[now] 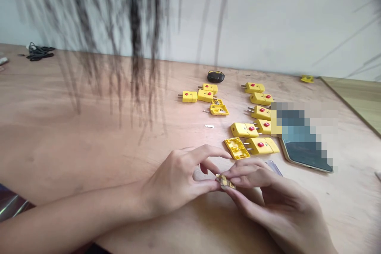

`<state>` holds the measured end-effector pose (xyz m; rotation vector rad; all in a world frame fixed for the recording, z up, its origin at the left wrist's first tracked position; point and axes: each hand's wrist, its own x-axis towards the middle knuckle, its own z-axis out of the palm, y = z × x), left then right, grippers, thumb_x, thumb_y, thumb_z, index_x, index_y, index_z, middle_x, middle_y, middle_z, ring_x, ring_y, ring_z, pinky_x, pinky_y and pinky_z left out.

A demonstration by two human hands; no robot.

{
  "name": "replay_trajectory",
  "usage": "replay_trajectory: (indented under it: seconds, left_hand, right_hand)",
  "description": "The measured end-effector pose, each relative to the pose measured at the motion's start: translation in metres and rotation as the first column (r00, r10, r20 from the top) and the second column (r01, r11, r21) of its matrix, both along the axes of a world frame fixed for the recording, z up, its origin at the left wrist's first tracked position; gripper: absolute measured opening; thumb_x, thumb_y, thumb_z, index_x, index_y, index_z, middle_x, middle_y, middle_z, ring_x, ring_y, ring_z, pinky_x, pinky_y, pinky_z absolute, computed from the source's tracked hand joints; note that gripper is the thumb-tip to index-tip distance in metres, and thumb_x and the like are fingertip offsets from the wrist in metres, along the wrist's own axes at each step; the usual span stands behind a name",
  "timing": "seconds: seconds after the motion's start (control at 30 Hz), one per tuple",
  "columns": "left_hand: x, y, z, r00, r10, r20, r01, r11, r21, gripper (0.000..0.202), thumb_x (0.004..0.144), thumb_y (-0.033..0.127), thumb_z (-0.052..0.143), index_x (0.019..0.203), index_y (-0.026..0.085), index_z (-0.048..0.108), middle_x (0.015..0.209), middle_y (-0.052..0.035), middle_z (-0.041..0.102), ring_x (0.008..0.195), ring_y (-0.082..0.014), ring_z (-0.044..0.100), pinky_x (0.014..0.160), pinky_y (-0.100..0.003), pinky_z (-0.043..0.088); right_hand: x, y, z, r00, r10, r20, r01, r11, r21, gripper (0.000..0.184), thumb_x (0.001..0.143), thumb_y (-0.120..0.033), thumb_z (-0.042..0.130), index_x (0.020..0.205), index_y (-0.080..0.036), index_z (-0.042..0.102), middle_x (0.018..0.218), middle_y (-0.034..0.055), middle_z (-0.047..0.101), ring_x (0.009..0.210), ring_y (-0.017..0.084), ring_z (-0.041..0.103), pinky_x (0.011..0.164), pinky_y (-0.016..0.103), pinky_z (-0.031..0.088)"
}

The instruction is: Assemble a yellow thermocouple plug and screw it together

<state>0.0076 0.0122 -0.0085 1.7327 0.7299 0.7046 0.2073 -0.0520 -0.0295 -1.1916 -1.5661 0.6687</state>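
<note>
Between my two hands is a small yellow plug part (pixel 228 181) with its inner side facing up; fingers cover much of it. My right hand (pixel 276 194) grips it with thumb and fingertips. From the other side, my left hand (pixel 181 170) pinches its left end with the thumb and a finger, while the index finger arches above. Just beyond the fingers lies an empty yellow plug shell half (pixel 237 149), hollow side up. Beside it sits a closed yellow plug (pixel 263 145) with a red dot and metal pins.
Several yellow plugs (pixel 258 87) stand in a column at the right. More lie farther back, near an opened plug (pixel 218 109) and a small metal strip (pixel 209 126). A phone (pixel 306 147), a black case (pixel 216 76) and a coiled cable (pixel 38 51) rest on the table. Hair hangs across the upper left.
</note>
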Motion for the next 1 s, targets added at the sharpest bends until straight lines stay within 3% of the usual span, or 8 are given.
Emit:
replay_trajectory:
  seconds: [0.27,0.47,0.67,0.87,1.0]
  left_hand:
    - [0.001,-0.001,0.001,0.998,0.037,0.045,-0.035,0.999,-0.026,0.042,0.083,0.011,0.081,0.121,0.025,0.068,0.108,0.0001,0.080,0.088,-0.0148,0.076,0.085,-0.025,0.060]
    - [-0.002,0.001,-0.003,0.996,0.055,0.067,-0.044,0.988,-0.151,0.048,0.081,0.021,0.087,0.125,0.025,0.068,0.095,-0.0004,0.080,0.080,-0.0158,0.076,0.072,-0.024,0.060]
    - [-0.002,0.005,-0.003,0.992,0.095,0.086,-0.088,0.992,-0.088,0.053,0.075,0.026,0.092,0.123,0.023,0.068,0.089,0.0012,0.078,0.085,-0.0173,0.076,0.074,-0.025,0.059]
    - [-0.001,0.002,0.001,0.991,0.081,0.103,-0.075,0.995,-0.060,0.042,0.082,0.033,0.087,0.118,0.021,0.070,0.089,-0.0005,0.079,0.083,-0.0187,0.079,0.069,-0.024,0.060]
    - [0.000,0.000,0.001,0.983,0.074,0.170,-0.063,0.996,-0.071,0.039,0.079,0.021,0.089,0.114,0.021,0.070,0.093,0.0000,0.080,0.086,-0.0180,0.080,0.068,-0.021,0.063]
  right_hand:
    - [0.006,0.000,0.004,0.997,0.016,0.073,-0.017,1.000,0.005,0.011,0.082,-0.021,0.079,0.085,-0.031,0.076,0.090,0.0001,0.080,0.081,0.020,0.077,0.073,0.030,0.067]
    - [0.007,0.002,0.005,0.993,0.021,0.114,-0.028,0.998,0.057,0.019,0.085,-0.017,0.075,0.094,-0.033,0.077,0.093,-0.0014,0.082,0.082,0.019,0.080,0.075,0.028,0.068]
    - [0.011,0.000,0.005,0.976,0.043,0.214,-0.059,0.996,0.066,0.026,0.086,-0.012,0.072,0.102,-0.031,0.078,0.099,0.0000,0.082,0.083,0.020,0.081,0.078,0.027,0.068]
    - [0.011,-0.003,0.002,0.988,0.017,0.154,-0.017,1.000,0.000,0.017,0.089,-0.020,0.071,0.098,-0.031,0.081,0.097,0.0021,0.082,0.083,0.022,0.081,0.078,0.032,0.070]
    - [0.005,-0.007,-0.001,0.997,-0.037,0.073,0.041,0.998,-0.057,0.016,0.088,-0.022,0.073,0.098,-0.033,0.081,0.095,0.0007,0.082,0.084,0.021,0.080,0.079,0.032,0.070]
